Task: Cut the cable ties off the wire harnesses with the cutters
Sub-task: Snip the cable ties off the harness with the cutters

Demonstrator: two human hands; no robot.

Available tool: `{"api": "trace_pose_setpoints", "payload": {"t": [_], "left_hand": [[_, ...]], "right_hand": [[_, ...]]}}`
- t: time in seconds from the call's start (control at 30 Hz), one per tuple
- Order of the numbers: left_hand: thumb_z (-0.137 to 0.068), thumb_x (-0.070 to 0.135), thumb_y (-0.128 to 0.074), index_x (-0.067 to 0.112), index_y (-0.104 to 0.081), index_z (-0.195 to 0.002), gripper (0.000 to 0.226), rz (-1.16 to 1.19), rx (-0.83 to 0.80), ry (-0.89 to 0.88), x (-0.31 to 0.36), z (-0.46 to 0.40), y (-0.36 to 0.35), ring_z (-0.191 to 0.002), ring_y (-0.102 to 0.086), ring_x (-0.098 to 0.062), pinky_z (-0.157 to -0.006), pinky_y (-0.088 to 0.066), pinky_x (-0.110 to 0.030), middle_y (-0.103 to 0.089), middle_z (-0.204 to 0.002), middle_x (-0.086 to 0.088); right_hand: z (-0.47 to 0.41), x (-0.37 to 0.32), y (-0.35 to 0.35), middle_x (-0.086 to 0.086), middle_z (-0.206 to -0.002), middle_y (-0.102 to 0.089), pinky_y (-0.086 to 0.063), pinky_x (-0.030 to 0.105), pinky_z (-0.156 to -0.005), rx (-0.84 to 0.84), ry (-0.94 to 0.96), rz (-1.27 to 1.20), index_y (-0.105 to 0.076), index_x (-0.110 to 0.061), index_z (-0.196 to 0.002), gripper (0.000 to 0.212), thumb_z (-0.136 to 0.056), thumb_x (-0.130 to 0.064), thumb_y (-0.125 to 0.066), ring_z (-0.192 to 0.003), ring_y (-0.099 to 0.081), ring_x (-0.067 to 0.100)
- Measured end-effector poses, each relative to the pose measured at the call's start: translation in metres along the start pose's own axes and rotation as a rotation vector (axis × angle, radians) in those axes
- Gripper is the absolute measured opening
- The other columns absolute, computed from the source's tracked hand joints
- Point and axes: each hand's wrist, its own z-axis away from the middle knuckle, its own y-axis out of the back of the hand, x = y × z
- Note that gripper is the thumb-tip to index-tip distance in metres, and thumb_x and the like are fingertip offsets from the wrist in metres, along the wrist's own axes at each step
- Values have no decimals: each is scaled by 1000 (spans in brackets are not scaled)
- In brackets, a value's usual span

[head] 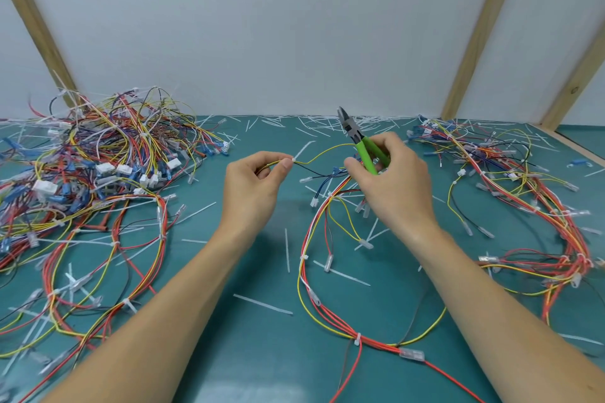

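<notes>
My left hand [253,183] pinches a yellow-and-black wire pair of the middle harness [314,271] right beside a small white cable tie [293,160], lifted a little off the green mat. My right hand [389,180] grips the green-handled cutters [358,141]; their dark jaws point up and away, slightly parted, well clear of the tie. The harness of red, yellow and white wires loops on the mat below both hands, with another white tie [357,339] near the front.
A big tangled heap of harnesses [91,167] fills the left of the mat. More harnesses [523,193] lie at the right. Several cut white tie strips [262,304] are scattered over the mat and along the white back wall.
</notes>
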Motion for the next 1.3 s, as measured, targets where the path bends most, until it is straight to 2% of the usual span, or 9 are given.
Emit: {"api": "trace_pose_setpoints", "payload": {"t": [0.13, 0.27, 0.3, 0.33, 0.37, 0.4, 0.57, 0.83, 1.3], "left_hand": [[-91, 28, -73, 24, -75, -85, 8, 105, 22, 117, 0, -1, 2, -60, -47, 0, -58, -39, -7, -60, -69, 8], [-95, 24, -68, 23, -75, -86, 12, 101, 22, 175, 6, 1, 3, -45, -53, -2, -51, -40, -4, -58, -46, 17], [-96, 24, -65, 23, -77, -87, 15, 99, 28, 177, 8, 1, 3, -50, -58, -8, -56, -46, -8, -59, -83, 6], [-97, 25, -62, 23, -78, -87, 19, 90, 35, 183, 9, 1, 3, -52, -55, -16, -89, -50, -43, -27, -82, 24], [-98, 29, -60, 24, -79, -87, 23, 70, 47, 185, 8, 0, 3, -48, -45, -15, -45, -5, -28, -27, -83, 19], [-99, 33, -58, 25, -79, -86, 26, 46, 53, 183, 7, 0, 3, -47, -32, -11, -48, -30, -20, -19, -68, 21], [-99, 32, -59, 31, -79, -79, 28, 1, 49, 84, 11, 2, 3, -51, -17, -10, -44, -14, -20, -23, -63, -4], [-101, 18, -57, 10, -78, -98, 23, -47, -36, 5, 11, 5, -1, -38, -26, -6, -39, -17, -12, -32, -35, 11], [-102, 24, -57, 19, -79, -95, 23, -122, -92, -91, 5, 5, -2, -48, -19, -10, -46, -15, -22, -23, -51, 10]], "right_hand": [[0, 1, 5, -9, -99, -64, -48, 38, -85, -68, 228, 123, -67, -28, -106, 32, -81, -43, -82, -95, -61, 18], [-4, 3, 8, -9, -105, -65, -45, 40, -91, -209, 292, 259, -71, -29, -113, 45, -78, -56, -80, -104, -59, 18], [-4, 3, 9, -10, -105, -64, -43, 38, -90, -236, 298, 273, -71, -31, -113, 48, -77, -61, -78, -104, -59, 17], [-4, 3, 9, -11, -105, -64, -41, 38, -89, -255, 301, 279, -71, -32, -113, 50, -75, -65, -76, -104, -58, 15], [-4, 3, 9, -11, -105, -64, -41, 37, -90, -262, 304, 278, -72, -33, -113, 52, -74, -69, -74, -104, -57, 14], [-3, 3, 9, -11, -106, -65, -42, 38, -90, -260, 308, 268, -72, -33, -113, 53, -73, -70, -74, -103, -57, 14], [-3, 1, 11, -9, -110, -66, -38, 38, -93, -204, 347, 234, -73, -32, -115, 51, -75, -63, -78, -106, -58, 17], [-5, 6, 8, -11, -108, -65, -26, 29, -87, -175, 388, 248, -73, -34, -114, 45, -76, -59, -80, -105, -56, 15], [-6, 8, 8, -12, -107, -67, -27, 30, -86, -163, 404, 234, -74, -34, -114, 41, -79, -53, -82, -102, -56, 16]]}}
